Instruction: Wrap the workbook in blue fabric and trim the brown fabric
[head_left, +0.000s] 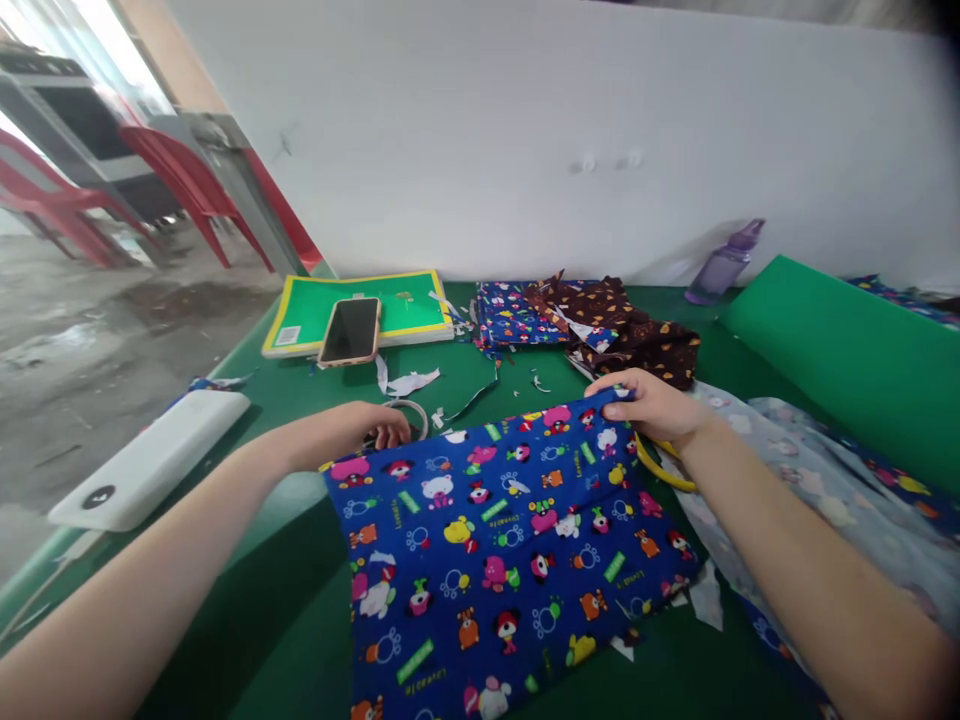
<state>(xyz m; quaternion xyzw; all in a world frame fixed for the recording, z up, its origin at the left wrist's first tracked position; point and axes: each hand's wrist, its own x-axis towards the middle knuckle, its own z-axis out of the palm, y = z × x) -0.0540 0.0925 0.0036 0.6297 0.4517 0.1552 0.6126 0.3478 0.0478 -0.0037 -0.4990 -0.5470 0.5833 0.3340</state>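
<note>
Head view: a blue printed cloth (pixel 510 560) is found spread on the near middle of the green worktop (pixel 255 610), its near edge being cut off by the frame. Its far right corner is gripped by the right hand (pixel 652 405), the fabric being pinched between thumb and fingers. The left hand (pixel 360 430) is placed at the cloth's far left corner with its fingers curled; whether fabric is held there cannot be told. A pale ring-shaped item (pixel 418 412) is noted just beside those fingers, and a yellow loop (pixel 664 468) is partly covered by the right hand and wrist.

To the far left, a green book with a yellow border (pixel 409 300) is overlapped by a phone (pixel 350 330). A white power bank (pixel 157 455) is set near the left edge. At the far middle, folded blue fabric (pixel 510 325) is partly covered by brown patterned fabric (pixel 652 345). White scraps (pixel 412 382) are scattered between these and the cloth. On the right, pale fabric (pixel 810 480) is crossed by the right forearm. A purple bottle (pixel 724 265) is stood at the far right, beside a green panel (pixel 847 350). The far side is bounded by a white wall (pixel 465 140); red chairs (pixel 195 190) are seen beyond, at far left.
</note>
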